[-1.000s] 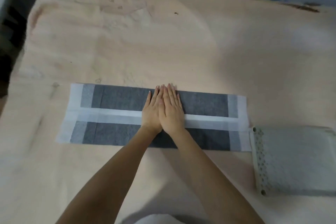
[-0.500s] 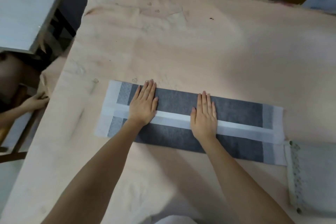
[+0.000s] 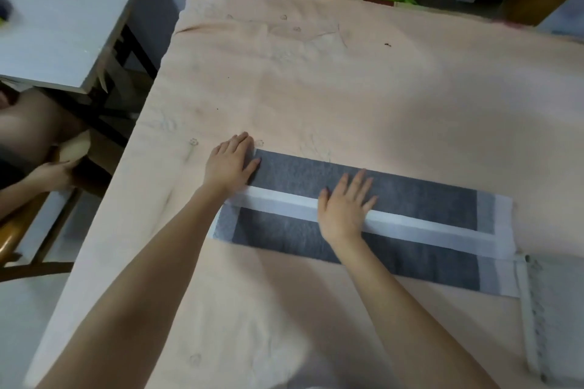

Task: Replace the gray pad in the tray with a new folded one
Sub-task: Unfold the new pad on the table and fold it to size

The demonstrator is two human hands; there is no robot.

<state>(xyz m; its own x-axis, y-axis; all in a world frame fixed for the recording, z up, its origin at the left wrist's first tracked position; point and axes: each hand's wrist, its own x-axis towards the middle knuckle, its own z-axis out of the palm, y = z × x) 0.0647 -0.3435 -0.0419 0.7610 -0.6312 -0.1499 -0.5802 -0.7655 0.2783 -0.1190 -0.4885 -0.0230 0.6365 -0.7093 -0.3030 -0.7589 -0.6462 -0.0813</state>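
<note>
The gray pad (image 3: 379,218) lay flat on the peach-covered tabletop (image 3: 316,88), already folded into a long strip, its two long flaps meeting along a white seam that ran down the middle. The left hand (image 3: 229,166) rested palm down on the strip's left end, its fingers (image 3: 243,144) straight and released, their tips reaching just past the far corner onto the cloth. The right hand (image 3: 346,202) lay flat across the white seam near the middle of the strip, fingers spread and pressing, grasping nothing. The tray (image 3: 556,309) sat at the right edge of view, touching or just beside the strip's right end; only part of it showed, pale gray with a perforated rim, and whether an old pad was in it could not be told. Judged step: creasing and flattening the lengthwise fold of the new pad, with the tray placement not yet done. The next move likely called for folding the strip across its length, perhaps the left end over toward the right, so it would match the tray's footprint; that would need a pinch on the left end while the right hand held the middle down. At far left, another person's hand (image 3: 53,172) showed near a white side table (image 3: 63,25).
</note>
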